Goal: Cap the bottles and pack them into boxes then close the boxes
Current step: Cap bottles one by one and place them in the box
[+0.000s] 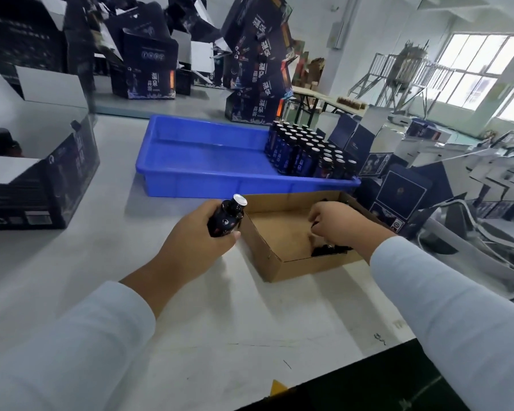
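My left hand point(204, 232) grips a dark bottle point(226, 218), foil-sealed mouth uncapped, tilted just beside the left wall of the shallow cardboard tray point(267, 262). My right hand point(336, 225) reaches inside that tray, fingers curled down among the black caps point(328, 250) in its near corner; whether they pinch one I cannot tell. Behind the tray, touching its far edge, sits the blue plastic bin point(202, 161), uncapped bottles point(306, 149) crowded at its right end. Bare white table point(220, 315) lies between my sleeves.
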